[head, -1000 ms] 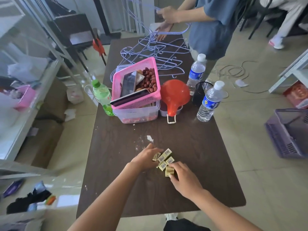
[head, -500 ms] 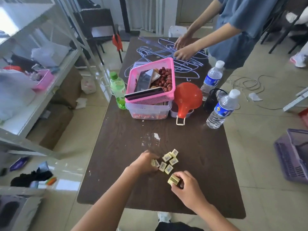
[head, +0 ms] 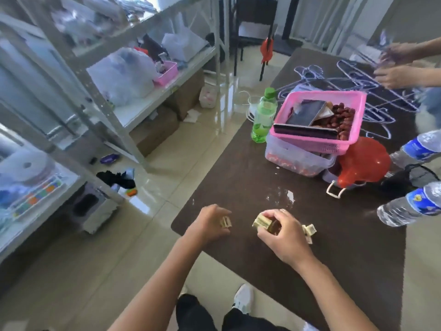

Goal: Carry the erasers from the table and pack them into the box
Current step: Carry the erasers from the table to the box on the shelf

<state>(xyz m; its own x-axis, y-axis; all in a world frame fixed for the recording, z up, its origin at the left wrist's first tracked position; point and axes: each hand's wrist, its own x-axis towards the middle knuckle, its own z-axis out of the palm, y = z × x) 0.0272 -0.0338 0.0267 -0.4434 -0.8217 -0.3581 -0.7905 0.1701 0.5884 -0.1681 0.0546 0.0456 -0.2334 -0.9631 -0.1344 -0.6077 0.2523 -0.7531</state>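
Note:
Small cream-wrapped erasers are split three ways. My left hand (head: 210,224) curls around a couple of erasers (head: 225,222) just above the near left corner of the dark brown table (head: 346,259). My right hand (head: 284,235) grips another stack of erasers (head: 261,222), lifted off the tabletop. Behind that hand a few loose erasers (head: 309,230) still lie on the table, partly hidden by my fingers. I cannot tell which container is the box for packing.
A pink basket (head: 334,146) sits on a clear tub (head: 296,161) mid-table, beside a green bottle (head: 263,115), red funnel (head: 362,163) and two water bottles (head: 410,204). Another person's hands (head: 396,65) handle wire hangers at the far end. Metal shelving (head: 95,96) stands left.
The view has swung left toward the shelving. My right hand has lifted its stack of erasers higher, and my left hand has closed on a couple and drawn them off toward the table's left corner.

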